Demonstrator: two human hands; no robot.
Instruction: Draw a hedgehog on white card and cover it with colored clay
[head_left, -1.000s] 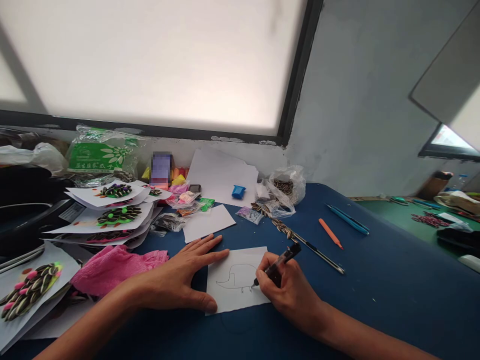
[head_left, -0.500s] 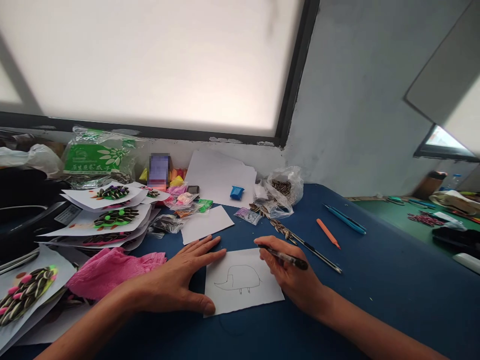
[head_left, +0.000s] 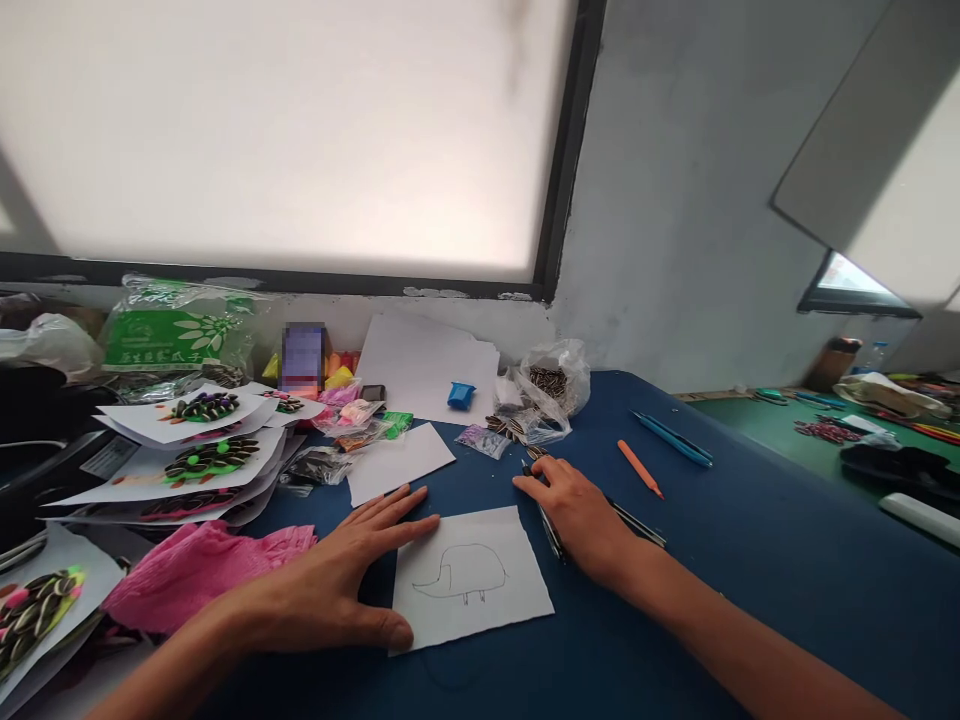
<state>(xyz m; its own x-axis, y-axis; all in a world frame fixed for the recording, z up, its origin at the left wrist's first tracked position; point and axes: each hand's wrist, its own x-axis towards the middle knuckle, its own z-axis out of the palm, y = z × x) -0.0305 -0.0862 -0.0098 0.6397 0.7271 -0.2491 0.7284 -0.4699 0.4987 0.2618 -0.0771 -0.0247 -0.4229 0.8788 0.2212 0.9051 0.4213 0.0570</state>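
My left hand (head_left: 360, 570) lies with fingers spread at the left side of a white sheet of paper (head_left: 517, 590), its thumb and fingertips on the sheet's edges. On the paper is a thin line drawing (head_left: 474, 572) of a round-backed animal with a pointed snout and short legs. Low over the table, right of the sheet, my right hand (head_left: 581, 515) is curled around a pen (head_left: 552, 535), which shows beneath it. Its fingers partly hide the pen. Metal tweezers (head_left: 641, 524) stick out behind that hand, and a few sunflower seeds (head_left: 535, 453) lie just beyond it.
Finished seed pictures (head_left: 210, 455) are stacked at left, beside a pink cloth (head_left: 214, 575). Further back are a blank card (head_left: 405, 462), a blue packet (head_left: 460, 395) and a bag of seeds (head_left: 555, 385). An orange marker (head_left: 640, 468) and a blue pen (head_left: 671, 438) lie at right.
My right hand has gone from above the paper's right edge down to the table, turning the pen under it. My left hand stays on the paper. The view has shifted slightly.
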